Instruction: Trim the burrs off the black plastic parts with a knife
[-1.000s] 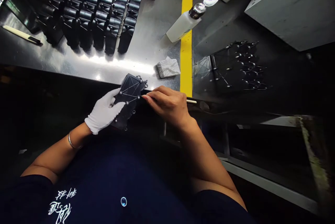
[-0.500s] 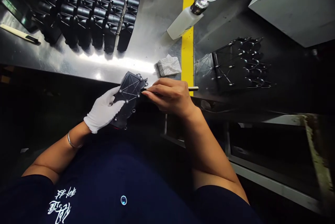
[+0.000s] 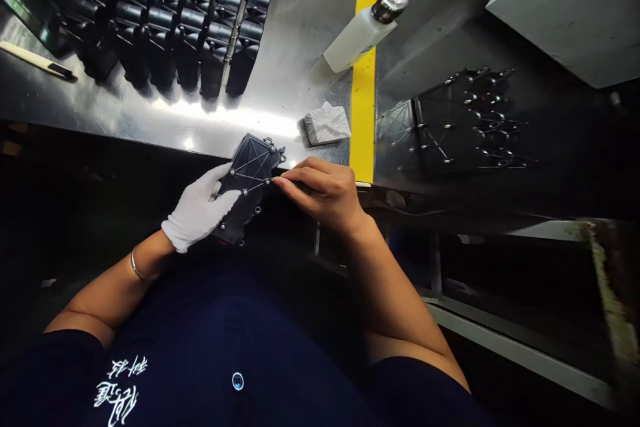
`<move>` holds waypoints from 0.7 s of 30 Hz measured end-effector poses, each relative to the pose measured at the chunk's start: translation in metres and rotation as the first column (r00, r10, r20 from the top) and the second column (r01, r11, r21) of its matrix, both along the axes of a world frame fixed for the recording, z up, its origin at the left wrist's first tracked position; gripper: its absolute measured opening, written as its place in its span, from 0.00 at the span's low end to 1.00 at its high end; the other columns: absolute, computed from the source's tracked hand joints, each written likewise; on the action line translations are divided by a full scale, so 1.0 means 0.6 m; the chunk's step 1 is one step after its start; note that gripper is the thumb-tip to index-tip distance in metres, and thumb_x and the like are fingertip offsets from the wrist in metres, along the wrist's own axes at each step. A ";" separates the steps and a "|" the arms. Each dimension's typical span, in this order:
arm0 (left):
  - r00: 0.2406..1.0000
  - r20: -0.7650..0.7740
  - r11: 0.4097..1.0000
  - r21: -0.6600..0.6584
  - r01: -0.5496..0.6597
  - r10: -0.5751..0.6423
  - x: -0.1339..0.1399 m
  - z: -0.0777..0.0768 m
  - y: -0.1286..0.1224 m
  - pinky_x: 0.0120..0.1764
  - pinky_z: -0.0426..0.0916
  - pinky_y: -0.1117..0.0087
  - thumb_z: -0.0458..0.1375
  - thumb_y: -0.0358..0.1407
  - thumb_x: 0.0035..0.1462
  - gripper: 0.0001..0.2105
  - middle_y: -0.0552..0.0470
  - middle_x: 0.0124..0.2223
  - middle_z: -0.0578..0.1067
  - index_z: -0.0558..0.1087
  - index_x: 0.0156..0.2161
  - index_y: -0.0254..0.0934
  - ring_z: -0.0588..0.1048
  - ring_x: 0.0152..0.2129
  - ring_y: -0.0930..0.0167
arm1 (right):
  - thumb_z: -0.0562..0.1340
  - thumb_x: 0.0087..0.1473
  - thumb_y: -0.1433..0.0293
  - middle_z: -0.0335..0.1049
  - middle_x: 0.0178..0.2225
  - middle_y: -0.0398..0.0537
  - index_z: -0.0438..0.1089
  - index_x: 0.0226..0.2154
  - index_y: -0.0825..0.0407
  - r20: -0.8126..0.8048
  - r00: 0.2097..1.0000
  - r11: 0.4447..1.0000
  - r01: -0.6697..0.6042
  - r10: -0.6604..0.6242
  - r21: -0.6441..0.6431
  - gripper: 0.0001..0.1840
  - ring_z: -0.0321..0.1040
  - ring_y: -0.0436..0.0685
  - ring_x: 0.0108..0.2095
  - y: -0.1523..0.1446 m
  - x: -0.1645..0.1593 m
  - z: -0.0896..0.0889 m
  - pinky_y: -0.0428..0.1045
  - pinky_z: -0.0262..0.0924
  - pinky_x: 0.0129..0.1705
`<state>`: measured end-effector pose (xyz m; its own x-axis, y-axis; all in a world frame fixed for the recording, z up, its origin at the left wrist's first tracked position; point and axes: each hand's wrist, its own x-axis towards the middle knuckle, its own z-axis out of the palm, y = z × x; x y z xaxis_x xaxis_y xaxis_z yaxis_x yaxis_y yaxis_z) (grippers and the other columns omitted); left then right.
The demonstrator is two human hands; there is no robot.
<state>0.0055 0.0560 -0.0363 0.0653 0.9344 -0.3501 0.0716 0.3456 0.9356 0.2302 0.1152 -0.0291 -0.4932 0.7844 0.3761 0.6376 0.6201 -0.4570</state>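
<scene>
My left hand, in a white glove, is closed round a black plastic housing with crossed ribs and small screw bosses. The housing is held tilted in front of the bench edge, its ribbed face toward me. My bare right hand pinches a slim white-handled tool; only the handle's pale rear end shows clearly beyond the knuckles. The fingertips are at the housing's right edge, near a boss. I cannot make out the tool's working tip.
Several rows of black housings stand on the metal bench. A white bottle with its cap up is beside yellow tape. A folded white cloth, flat ribbed parts and a pale-handled tool lie around.
My right hand has turned slightly and shifted along the housing's right edge, and the tool's rear end has dipped. The left hand keeps hold of the housing. The view has moved slightly.
</scene>
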 end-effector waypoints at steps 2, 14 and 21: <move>1.000 0.002 1.000 0.004 0.002 -0.002 0.000 0.000 0.000 0.38 0.75 0.69 0.62 0.41 0.54 0.28 0.48 0.39 0.80 0.66 0.59 0.36 0.79 0.33 0.67 | 0.62 0.57 0.63 0.71 0.22 0.45 0.75 0.26 0.52 -0.058 0.998 1.000 0.009 -0.009 -0.006 0.13 0.66 0.49 0.21 -0.004 0.000 -0.005 0.45 0.57 0.24; 1.000 -0.029 1.000 0.017 0.005 -0.004 0.002 0.003 0.000 0.35 0.74 0.70 0.61 0.41 0.54 0.28 0.49 0.35 0.80 0.67 0.59 0.36 0.78 0.30 0.69 | 0.63 0.56 0.65 0.73 0.22 0.46 0.74 0.25 0.51 -0.164 0.979 0.992 0.109 -0.118 -0.063 0.11 0.68 0.50 0.23 -0.036 -0.003 -0.019 0.46 0.62 0.27; 1.000 -0.002 1.000 0.006 -0.012 0.012 0.007 0.001 0.002 0.31 0.73 0.71 0.61 0.41 0.53 0.28 0.50 0.33 0.79 0.66 0.59 0.34 0.77 0.27 0.69 | 0.62 0.57 0.67 0.74 0.22 0.45 0.74 0.25 0.50 -0.173 0.955 0.969 0.227 -0.241 -0.099 0.11 0.69 0.52 0.23 -0.079 -0.026 -0.024 0.48 0.61 0.26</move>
